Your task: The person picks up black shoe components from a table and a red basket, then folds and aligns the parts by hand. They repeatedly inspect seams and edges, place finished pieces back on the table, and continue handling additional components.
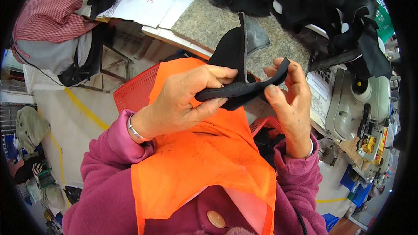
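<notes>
The left hand is raised in front of the chest, wrist bent, its grip pinching the folded end of a black fabric piece between thumb and curled fingers. The right hand stands upright, palm turned left, thumb and forefinger pinching the piece's other end. The 2 hands hold it above an orange cloth, near the grey bench.

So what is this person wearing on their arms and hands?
Both hands are bare, with no gloves. The left hand has a silver bangle at the wrist. The right hand shows a pale band at its wrist. Both forearms are in fuzzy magenta fleece sleeves, with dark smudges on the fingers.
</notes>
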Demonstrator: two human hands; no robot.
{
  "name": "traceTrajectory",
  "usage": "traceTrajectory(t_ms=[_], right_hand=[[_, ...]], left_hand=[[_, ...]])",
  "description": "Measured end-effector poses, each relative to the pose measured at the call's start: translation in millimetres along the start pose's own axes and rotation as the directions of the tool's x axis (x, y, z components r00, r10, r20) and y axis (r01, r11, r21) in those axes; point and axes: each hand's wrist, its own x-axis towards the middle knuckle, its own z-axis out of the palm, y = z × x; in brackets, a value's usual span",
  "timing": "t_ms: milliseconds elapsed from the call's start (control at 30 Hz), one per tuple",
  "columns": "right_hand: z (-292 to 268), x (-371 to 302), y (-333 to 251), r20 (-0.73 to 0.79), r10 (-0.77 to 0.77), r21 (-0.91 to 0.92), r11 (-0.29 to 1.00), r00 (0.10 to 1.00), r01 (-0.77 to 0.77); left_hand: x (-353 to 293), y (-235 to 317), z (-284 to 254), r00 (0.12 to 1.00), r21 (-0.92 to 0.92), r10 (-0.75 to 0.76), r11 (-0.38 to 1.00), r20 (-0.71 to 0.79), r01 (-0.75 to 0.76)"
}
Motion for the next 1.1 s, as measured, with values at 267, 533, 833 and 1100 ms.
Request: traceTrajectory(t_ms=[267,533,833,1100], right_hand=[[1.7,7.1,-16.5,0.03,0.17,0.242,0.955,0.985,-0.172],[9.8,16.8,-10.8,0.319,0.06,-0.311,0.949,0.946,0.044],[9.6,15.3,-13.8,0.501,-0.034,-0.378,0.89,0.865,0.254],[26.6,12.8,-6.2,0.58,-0.066,-0.403,0.843,0.812,0.356]], left_hand=[[-21.1,6.4,-3.6,0.995,0.043,-0.098,0.994,0.005,0.097],[-25.1,16.2,0.6,0.986,0.107,-0.165,0.98,-0.018,0.166],[-36.4,16.3,-2.5,0.97,-0.083,-0.238,0.967,0.044,0.241],[-33.7,30.2,1.1,0.823,-0.244,-0.567,0.796,0.022,0.555]])
